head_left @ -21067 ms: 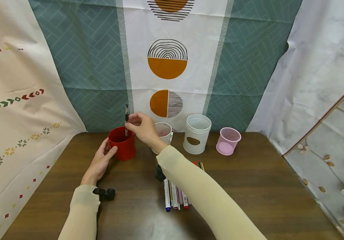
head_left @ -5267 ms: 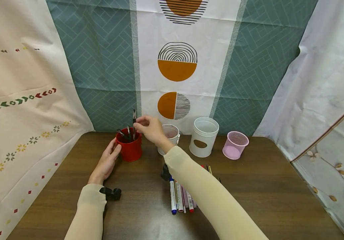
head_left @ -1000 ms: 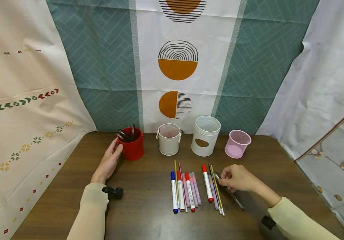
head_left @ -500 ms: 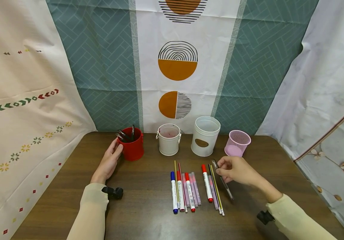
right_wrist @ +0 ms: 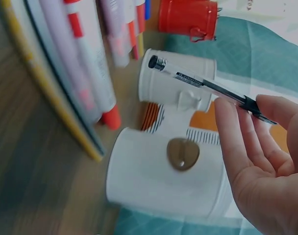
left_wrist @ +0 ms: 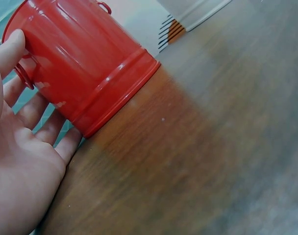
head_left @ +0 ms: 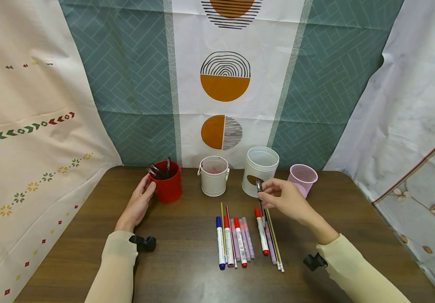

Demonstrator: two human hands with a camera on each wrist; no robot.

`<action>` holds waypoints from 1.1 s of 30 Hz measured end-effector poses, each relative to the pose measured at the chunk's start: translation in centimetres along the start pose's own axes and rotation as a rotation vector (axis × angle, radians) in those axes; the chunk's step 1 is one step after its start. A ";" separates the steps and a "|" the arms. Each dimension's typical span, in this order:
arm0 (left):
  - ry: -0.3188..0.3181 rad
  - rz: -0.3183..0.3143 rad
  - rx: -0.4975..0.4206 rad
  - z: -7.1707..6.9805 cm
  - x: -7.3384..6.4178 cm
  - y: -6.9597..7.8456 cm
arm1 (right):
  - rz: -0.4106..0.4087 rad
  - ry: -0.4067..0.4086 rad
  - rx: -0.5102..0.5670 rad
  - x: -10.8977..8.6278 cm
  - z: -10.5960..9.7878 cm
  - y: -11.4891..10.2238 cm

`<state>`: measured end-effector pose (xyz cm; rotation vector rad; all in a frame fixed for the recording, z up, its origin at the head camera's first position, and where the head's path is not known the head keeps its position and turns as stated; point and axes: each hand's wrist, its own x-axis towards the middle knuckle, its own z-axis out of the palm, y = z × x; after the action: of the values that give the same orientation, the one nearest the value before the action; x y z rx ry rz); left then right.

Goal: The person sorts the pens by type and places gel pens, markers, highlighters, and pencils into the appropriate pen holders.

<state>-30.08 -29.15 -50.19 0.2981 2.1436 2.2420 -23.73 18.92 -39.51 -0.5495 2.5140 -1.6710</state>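
My left hand [head_left: 135, 206] holds the red metal pail [head_left: 169, 189] by its left side. In the left wrist view the thumb lies on the pail's near wall beside a small handle, with the other fingers round the back. Several black pens [head_left: 158, 171] lean inside the pail. My right hand [head_left: 287, 202] pinches a clear-barrelled pen [right_wrist: 208, 85] by its black-capped end between thumb and fingers. That pen hangs nearly upright over the table, in front of the white holder with an oval hole [head_left: 260, 168].
A white pail with side handles [head_left: 214, 183] and a pink mesh cup [head_left: 302, 173] stand along the table's back. Below them lie markers [head_left: 220, 244], pencils [head_left: 274, 242] and lilac pens [head_left: 247, 240] in two groups. A patterned cloth [head_left: 225, 84] hangs behind.
My right hand has lifted the clear pen off the table at the right and carried it left and up, tipping it upright. The left hand stays on the red pail, which now holds several pens.
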 end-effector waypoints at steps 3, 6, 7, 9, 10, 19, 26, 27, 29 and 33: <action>-0.002 -0.001 0.002 0.0 0.0 0.0 | -0.018 0.007 0.033 0.9 0.8 -0.6; -0.006 -0.005 0.000 0.0 -0.1 0.0 | -0.038 0.020 0.062 1.7 1.5 -1.2; -0.006 -0.006 0.000 -0.1 -0.1 0.0 | -0.044 0.027 0.066 2.0 1.8 -1.5; -0.006 -0.005 -0.001 -0.1 -0.1 0.0 | -0.055 0.041 0.082 2.5 2.3 -1.9; -0.006 -0.004 -0.001 -0.1 -0.1 0.0 | -0.062 0.047 0.089 2.7 2.5 -2.1; -0.002 -0.003 -0.003 -0.1 0.0 0.0 | -0.124 0.059 0.127 5.0 4.5 -3.8; -0.004 0.000 -0.005 -0.1 0.1 0.0 | -0.131 0.074 0.191 6.9 6.2 -4.9; -0.004 0.000 -0.002 -0.1 0.1 0.0 | -0.131 0.073 0.199 7.2 6.4 -5.1; -0.004 0.000 -0.001 -0.1 0.1 0.0 | -0.138 0.067 0.209 7.7 6.9 -5.5; -0.004 0.004 -0.006 -0.1 0.0 0.0 | -0.161 0.062 0.202 8.8 7.9 -6.4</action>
<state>-30.13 -29.19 -50.17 0.3065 2.1357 2.2476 -28.30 6.85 -35.74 -0.7057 2.3579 -1.9996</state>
